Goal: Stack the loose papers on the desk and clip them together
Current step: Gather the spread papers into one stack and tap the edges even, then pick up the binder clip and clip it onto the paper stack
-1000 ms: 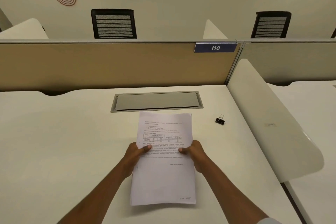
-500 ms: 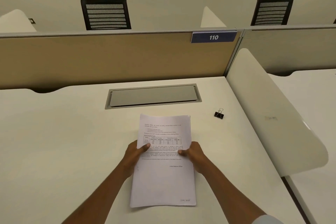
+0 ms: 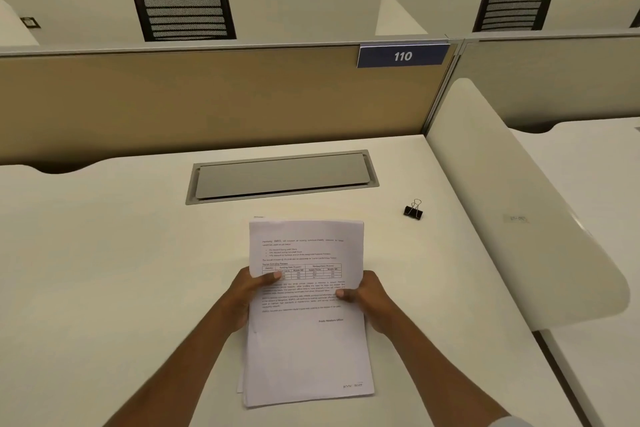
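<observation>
A stack of white printed papers is held just above the white desk, in front of me. My left hand grips its left edge with the thumb on top. My right hand grips the right edge the same way. The sheets are not quite flush: edges of lower sheets stick out at the top left and bottom left. A small black binder clip with silver handles lies on the desk, to the right of and beyond the papers, apart from both hands.
A grey cable hatch is set into the desk behind the papers. A tan partition with a blue "110" sign closes the far side. A white rounded divider bounds the right. Two black chairs stand beyond.
The papers and both hands stay in the same hold. The camera has tilted slightly downward, so the desk and partition sit higher in view.
</observation>
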Action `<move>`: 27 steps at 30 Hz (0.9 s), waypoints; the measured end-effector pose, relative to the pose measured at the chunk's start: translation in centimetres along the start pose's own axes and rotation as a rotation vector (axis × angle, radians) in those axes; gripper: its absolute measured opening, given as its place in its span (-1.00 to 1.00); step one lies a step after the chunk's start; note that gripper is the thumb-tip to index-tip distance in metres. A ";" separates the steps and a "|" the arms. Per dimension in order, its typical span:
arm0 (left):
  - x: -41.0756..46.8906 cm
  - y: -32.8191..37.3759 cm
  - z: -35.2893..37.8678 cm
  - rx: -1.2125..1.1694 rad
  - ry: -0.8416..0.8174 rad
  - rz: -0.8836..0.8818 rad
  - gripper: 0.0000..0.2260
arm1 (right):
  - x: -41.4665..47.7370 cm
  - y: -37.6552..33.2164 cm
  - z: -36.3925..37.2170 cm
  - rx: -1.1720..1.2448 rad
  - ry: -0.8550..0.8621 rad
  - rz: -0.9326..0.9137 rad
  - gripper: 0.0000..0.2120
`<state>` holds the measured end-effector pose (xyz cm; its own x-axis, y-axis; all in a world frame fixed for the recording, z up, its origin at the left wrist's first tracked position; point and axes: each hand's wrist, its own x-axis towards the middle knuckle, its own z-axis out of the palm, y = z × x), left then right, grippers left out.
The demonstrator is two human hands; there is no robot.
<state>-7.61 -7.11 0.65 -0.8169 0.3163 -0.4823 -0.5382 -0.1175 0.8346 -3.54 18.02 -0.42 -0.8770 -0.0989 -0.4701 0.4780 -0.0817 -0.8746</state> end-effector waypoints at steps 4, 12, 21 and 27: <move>0.2 0.0 -0.3 -0.010 -0.004 -0.019 -0.55 | 0.1 -0.1 0.0 -0.001 -0.001 0.000 -0.69; 0.3 -0.4 -0.5 0.056 0.020 -0.007 -0.42 | 0.3 -0.2 0.1 -0.024 0.016 -0.001 -0.69; 0.3 -0.4 -0.2 0.071 0.051 0.024 -0.44 | 2.0 -2.5 -2.4 -0.194 0.065 0.085 -0.74; 0.5 -0.5 0.0 0.074 0.077 0.015 -0.45 | 7.2 -6.5 -8.0 -0.413 0.577 -0.031 -0.80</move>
<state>-7.74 -6.93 -0.02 -0.8395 0.2416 -0.4866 -0.5117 -0.0507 0.8577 -13.34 25.80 0.88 -0.8299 0.4480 -0.3326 0.4956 0.3181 -0.8082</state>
